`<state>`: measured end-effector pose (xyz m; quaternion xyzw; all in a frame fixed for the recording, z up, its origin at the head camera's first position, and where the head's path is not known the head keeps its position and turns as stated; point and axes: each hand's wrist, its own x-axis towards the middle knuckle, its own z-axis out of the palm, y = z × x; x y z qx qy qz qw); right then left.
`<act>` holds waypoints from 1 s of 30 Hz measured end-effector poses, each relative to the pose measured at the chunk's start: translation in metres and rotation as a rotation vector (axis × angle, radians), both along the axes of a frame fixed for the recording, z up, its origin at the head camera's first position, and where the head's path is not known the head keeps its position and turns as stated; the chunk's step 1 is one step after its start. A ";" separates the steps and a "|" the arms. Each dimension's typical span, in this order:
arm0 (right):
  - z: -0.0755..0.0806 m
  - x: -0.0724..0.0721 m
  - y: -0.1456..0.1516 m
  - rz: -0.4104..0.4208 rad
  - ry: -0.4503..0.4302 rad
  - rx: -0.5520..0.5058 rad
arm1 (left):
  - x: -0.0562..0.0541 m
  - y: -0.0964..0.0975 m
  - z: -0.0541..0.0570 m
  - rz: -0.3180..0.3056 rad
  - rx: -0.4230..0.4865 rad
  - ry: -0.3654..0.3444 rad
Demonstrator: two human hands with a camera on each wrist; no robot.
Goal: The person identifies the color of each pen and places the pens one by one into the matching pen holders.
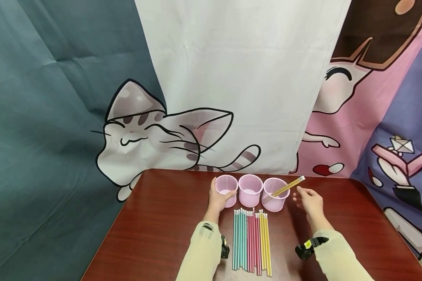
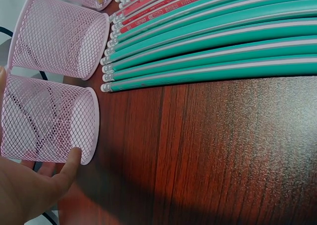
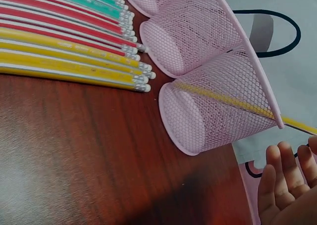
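Three pink mesh pencil cups stand side by side near the table's back edge. My left hand [image 1: 218, 200] grips the left cup [image 1: 226, 182], its thumb on the near side. The middle cup [image 1: 250, 190] sits between the others. Inside the right cup [image 1: 274, 205], yellow pencils [image 1: 289, 186] lean to the right with their eraser ends above the rim. My right hand [image 1: 310, 201] hovers just right of that cup, apart from the pencils, its fingers loosely bent and holding nothing. In the right wrist view its fingers [image 3: 282, 173] are partly cut off by the frame.
In front of the cups lies a row of pencils, with green ones [image 1: 240, 240] at left, red ones [image 1: 253, 244] in the middle and yellow ones [image 1: 265, 244] at right. Their eraser ends face the cups. A printed curtain [image 1: 232, 78] hangs behind the brown table [image 1: 154, 234].
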<state>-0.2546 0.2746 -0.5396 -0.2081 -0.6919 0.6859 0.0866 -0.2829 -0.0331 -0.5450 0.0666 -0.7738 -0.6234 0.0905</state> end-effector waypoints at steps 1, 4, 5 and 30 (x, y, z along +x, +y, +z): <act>0.001 0.005 -0.002 0.001 -0.028 0.010 | 0.001 0.000 0.000 -0.001 0.002 0.000; 0.008 0.021 -0.015 0.064 -0.122 0.077 | 0.002 -0.001 0.000 0.001 0.005 -0.004; 0.011 0.025 -0.020 0.102 -0.162 0.118 | 0.002 -0.001 0.000 0.003 0.003 -0.003; -0.033 0.044 -0.065 0.493 -0.127 0.767 | -0.002 0.001 0.002 0.005 0.005 -0.013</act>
